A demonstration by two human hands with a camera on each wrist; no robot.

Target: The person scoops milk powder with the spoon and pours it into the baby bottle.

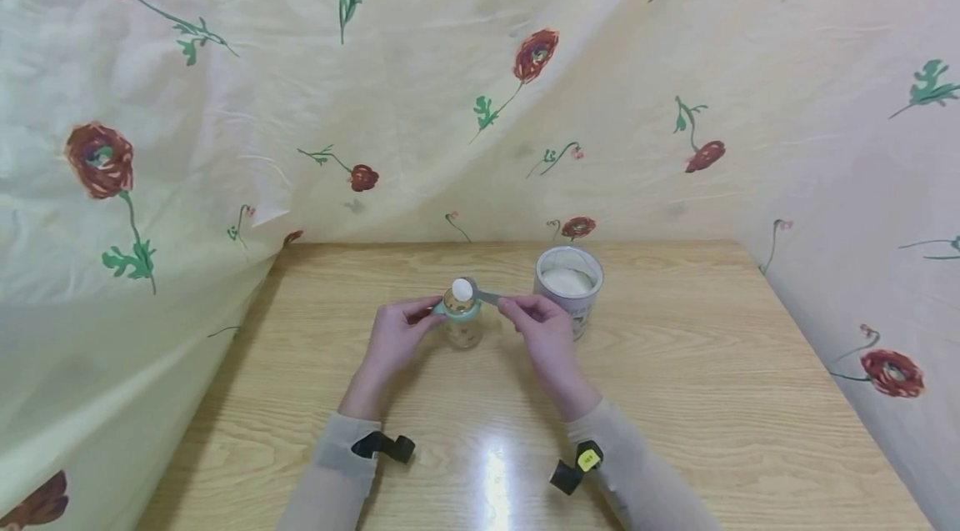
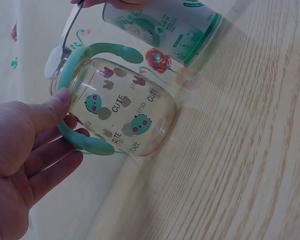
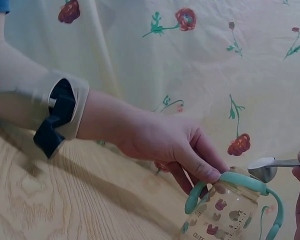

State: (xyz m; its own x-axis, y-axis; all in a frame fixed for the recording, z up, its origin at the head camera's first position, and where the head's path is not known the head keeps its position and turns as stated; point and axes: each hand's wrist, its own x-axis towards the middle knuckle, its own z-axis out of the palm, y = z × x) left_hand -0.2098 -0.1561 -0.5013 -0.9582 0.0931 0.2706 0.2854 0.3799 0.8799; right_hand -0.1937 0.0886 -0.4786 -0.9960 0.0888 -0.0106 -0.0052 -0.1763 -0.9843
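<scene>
A clear baby bottle (image 1: pixel 463 335) with a mint-green two-handled collar (image 2: pixel 72 75) and printed cartoon faces stands open-topped on the table. My left hand (image 1: pixel 397 335) grips the collar by one handle, thumb in front and fingers behind. In my right hand (image 1: pixel 542 333), thumb and fingers pinch the handle of a metal measuring spoon (image 3: pixel 262 172). White powder fills the spoon's bowl, which is level and right over the bottle's mouth. Just beyond the right hand is an open can (image 1: pixel 580 314) of white powder. Only the right fingertips show in the right wrist view.
The wooden table (image 1: pixel 690 381) reaches back to a hanging cloth (image 1: pixel 420 97) with red flowers, which also lines both sides. The can stands a short way right of the bottle. Black straps with small cameras are on both wrists.
</scene>
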